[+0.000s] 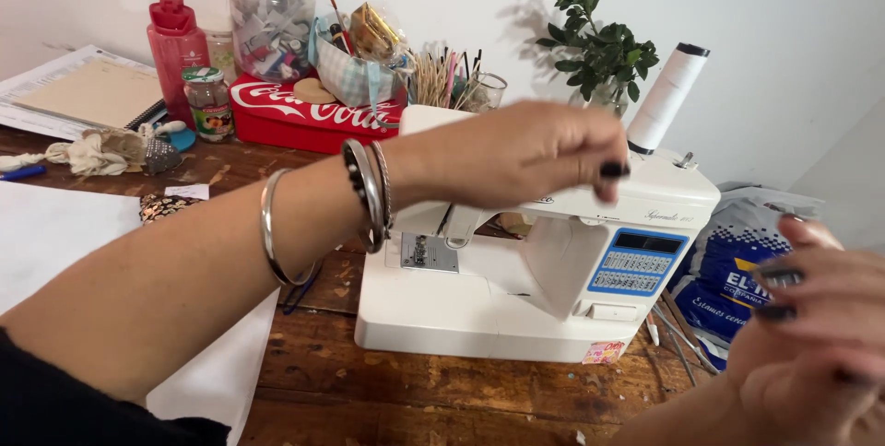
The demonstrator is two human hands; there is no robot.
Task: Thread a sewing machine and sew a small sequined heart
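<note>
This looks like a home sewing corner set up against a plain white wall. A white computerised sewing machine (pixel 544 262) with a blue button panel stands at the centre of a worn, scratched wooden table (pixel 442 391), a tall white thread cone (pixel 666 96) on its top right. Along the upper left sit a red tin box (pixel 304 114), a large clear jar of sewing notions (pixel 272 13), a glass of brushes and sticks (pixel 456 82) and a red water bottle (pixel 175 45). A leafy sprig in a vase (pixel 599 50) stands behind the machine.
</note>
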